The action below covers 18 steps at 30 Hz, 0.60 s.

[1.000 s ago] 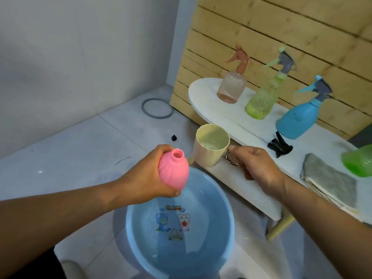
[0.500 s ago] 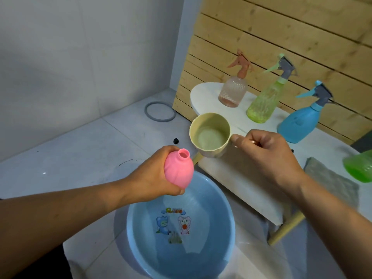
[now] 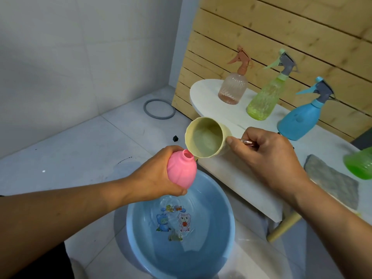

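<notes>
My left hand grips the pink bottle; my right fingers pinch the cup handle, tilted at its mouth above the basin.

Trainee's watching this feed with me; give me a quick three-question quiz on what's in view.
1. True or false: the pink bottle in the left hand has its cap on.
2. What does the right hand grip? A) cream cup B) grey cloth C) blue spray bottle
3. Fill in: the blue ___ on the floor holds water.
Key: 1 false; 2 A; 3 basin.
</notes>
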Tool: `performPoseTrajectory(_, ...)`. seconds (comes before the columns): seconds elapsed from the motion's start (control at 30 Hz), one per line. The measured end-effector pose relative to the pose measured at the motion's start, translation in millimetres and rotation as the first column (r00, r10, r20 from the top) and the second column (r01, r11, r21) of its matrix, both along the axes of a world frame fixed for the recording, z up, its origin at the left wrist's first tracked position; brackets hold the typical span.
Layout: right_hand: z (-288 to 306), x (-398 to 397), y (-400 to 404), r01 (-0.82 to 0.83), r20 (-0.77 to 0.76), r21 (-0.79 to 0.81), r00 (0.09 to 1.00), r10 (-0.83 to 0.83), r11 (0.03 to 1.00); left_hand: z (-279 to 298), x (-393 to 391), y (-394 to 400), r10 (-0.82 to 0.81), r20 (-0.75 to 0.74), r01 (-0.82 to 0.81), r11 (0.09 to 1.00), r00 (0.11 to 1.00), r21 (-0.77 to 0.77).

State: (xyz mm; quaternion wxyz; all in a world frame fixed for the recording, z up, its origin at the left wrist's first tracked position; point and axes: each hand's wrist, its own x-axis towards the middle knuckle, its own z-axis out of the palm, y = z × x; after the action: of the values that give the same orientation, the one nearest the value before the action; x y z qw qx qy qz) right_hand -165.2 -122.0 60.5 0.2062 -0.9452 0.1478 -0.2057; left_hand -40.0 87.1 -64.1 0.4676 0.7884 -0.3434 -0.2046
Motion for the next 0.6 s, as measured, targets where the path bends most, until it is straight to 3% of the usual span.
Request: performPoseTrajectory(0.6,3.1,-2.4,9.7,-0.02,0.044,-0.162,0.999,0.028,0.987,2.2,-2.3,2.9,-0.012,-0.009,0.012,1.0,1.0,0.007)
